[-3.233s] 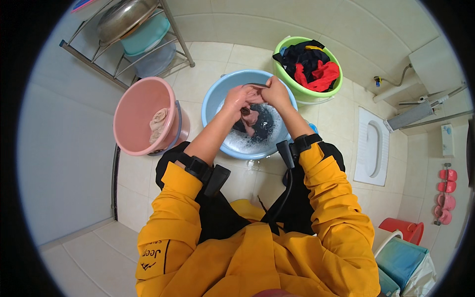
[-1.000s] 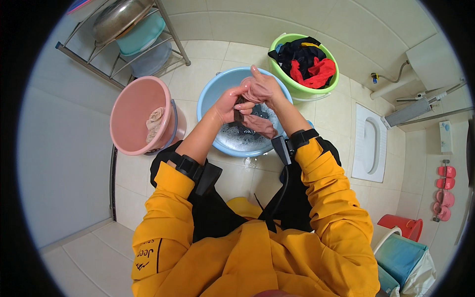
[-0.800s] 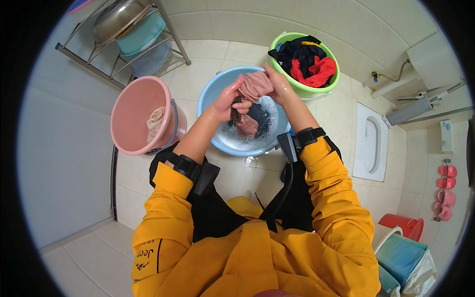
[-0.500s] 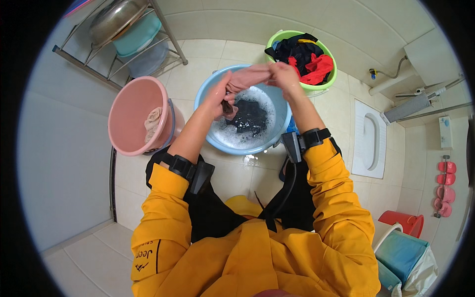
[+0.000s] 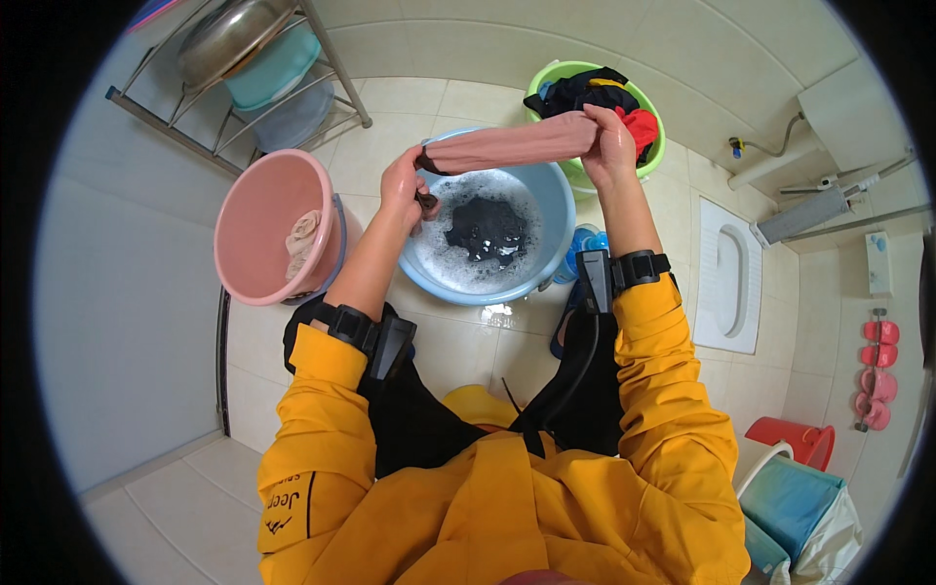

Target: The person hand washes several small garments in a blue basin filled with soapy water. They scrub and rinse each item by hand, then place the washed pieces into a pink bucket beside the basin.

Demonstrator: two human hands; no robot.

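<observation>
1. The pink cloth (image 5: 512, 144) is pulled taut into a long, flat band, slightly wider toward its right end, with faint creases along its length.
2. Its left end turns dark brown; another dark bit sticks out below, beside the fingers there.
3. It hangs in the air over the far part of the blue basin (image 5: 558, 200), clear of the white suds (image 5: 468, 276).
4. The left hand (image 5: 400, 187) is closed around the dark end.
5. The right hand (image 5: 611, 146) pinches the other end, in front of the green bucket (image 5: 657, 156).
</observation>
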